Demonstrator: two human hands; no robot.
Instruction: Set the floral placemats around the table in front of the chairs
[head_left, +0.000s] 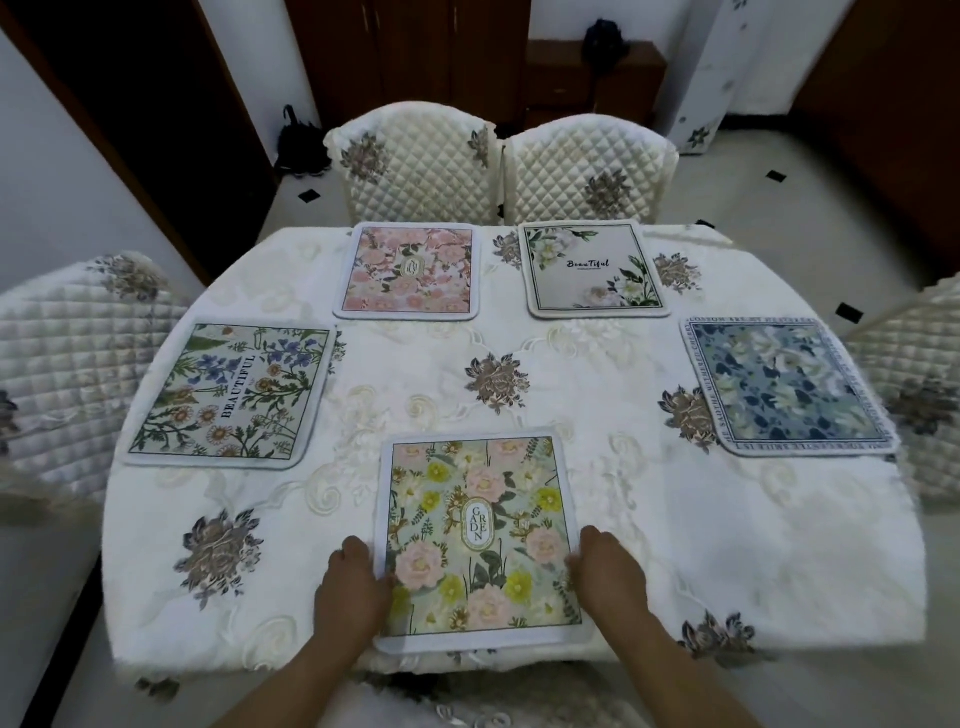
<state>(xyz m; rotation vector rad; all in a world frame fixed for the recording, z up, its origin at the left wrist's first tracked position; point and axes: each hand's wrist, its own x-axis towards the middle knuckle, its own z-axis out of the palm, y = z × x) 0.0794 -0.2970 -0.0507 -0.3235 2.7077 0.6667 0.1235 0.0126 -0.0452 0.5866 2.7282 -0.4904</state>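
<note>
- Left hand (356, 584) curled, fingers pinching the left edge of the "GARDEN" placemat (480, 540); right hand (608, 569) does the same on the right edge. Both grip near the lower half.
- The mat lies flat on the tabletop (753, 545), at the near edge, roughly centred in front of me. Its near corners overhang the cloth edge slightly, as far as I can tell.
- Orientation: long axis runs near-to-far; "GARDEN" lettering reads sideways along that axis. The mat is skewed a little clockwise.
- Step, as I read it: final placing of the fifth mat.
- Other four are down: the daisy "BEAUTIFUL" mat (234, 392) on the left, pink mat (410, 270) and white "Beautiful" mat (595, 270) by the far chairs (498, 161), blue mat (789, 387) on the right.
- Next move calls for a small nudge forward and a twist to square it, then letting go.
</note>
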